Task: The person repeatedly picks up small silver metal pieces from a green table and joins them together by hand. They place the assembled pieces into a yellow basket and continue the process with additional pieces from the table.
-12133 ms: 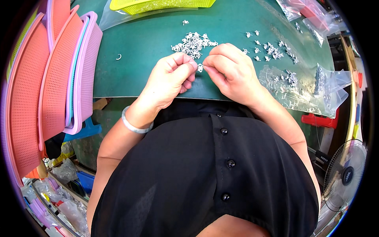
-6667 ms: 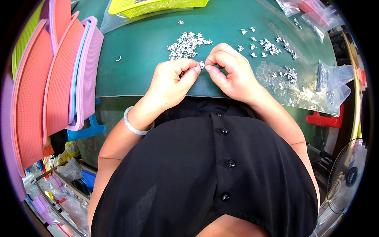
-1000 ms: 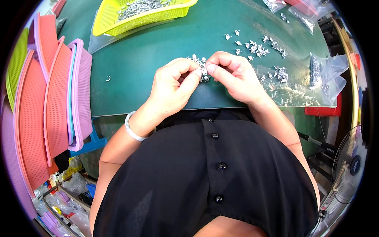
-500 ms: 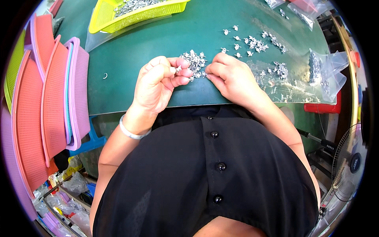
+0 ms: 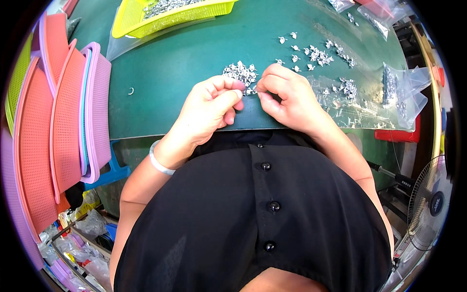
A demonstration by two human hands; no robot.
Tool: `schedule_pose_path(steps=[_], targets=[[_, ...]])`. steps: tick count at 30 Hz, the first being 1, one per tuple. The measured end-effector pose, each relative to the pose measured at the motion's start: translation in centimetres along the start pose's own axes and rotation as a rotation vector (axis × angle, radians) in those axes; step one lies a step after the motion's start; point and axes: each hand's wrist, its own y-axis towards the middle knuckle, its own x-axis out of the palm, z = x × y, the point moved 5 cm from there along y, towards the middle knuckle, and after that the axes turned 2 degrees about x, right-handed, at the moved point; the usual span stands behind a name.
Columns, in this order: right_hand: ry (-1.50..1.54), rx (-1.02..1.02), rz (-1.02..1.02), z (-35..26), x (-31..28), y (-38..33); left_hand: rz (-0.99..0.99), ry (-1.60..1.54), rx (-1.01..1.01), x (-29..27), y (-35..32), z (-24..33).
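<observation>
A small heap of silver metal parts [image 5: 239, 72] lies on the green tabletop between my hands. Thumb and forefinger of my left hand [image 5: 214, 104] are pressed together at the heap's near left side; whatever they pinch is hidden behind the fingers. From the right, my right hand [image 5: 287, 95] has its fingertips closed at the heap's near right edge, where a small silver piece [image 5: 254, 89] shows at the tips. Further right, more of these parts [image 5: 319, 56] are scattered in loose clusters.
A yellow-green basket [image 5: 141, 30] with metal parts stands at the back left. Stacked pink and purple baskets [image 5: 68, 121] rise at the left edge. Clear plastic bags [image 5: 408, 92] sit at the right, above a red container [image 5: 396, 135]. A fan [image 5: 428, 204] stands lower right.
My left hand has turned and moved right, closer to my right hand; the part seen in its fingertips before is now hidden. My right hand has barely shifted.
</observation>
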Motion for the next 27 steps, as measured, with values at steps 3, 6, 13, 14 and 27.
schedule_pose_path(steps=[3, 6, 13, 14, 27], targets=[[0.049, -0.032, -0.005, -0.5, -0.2, 0.3, -0.024, 0.067, 0.0, 0.7, 0.4, -0.1], [0.074, -0.051, 0.035, -0.6, -0.3, 0.4, -0.034, 0.095, 0.053, 0.7, 0.8, 0.1], [0.332, 0.153, 0.014, 0.7, -0.2, 0.1, -0.033, -0.002, 0.139, 0.7, 0.8, 0.2], [0.348, 0.161, 0.008, 0.7, -0.2, 0.0, -0.03, 0.04, 0.191, 0.7, 0.8, 0.3], [0.128, -0.048, 0.163, -0.3, -0.6, 0.1, -0.086, -0.081, 0.184, 0.9, 0.3, 0.2]])
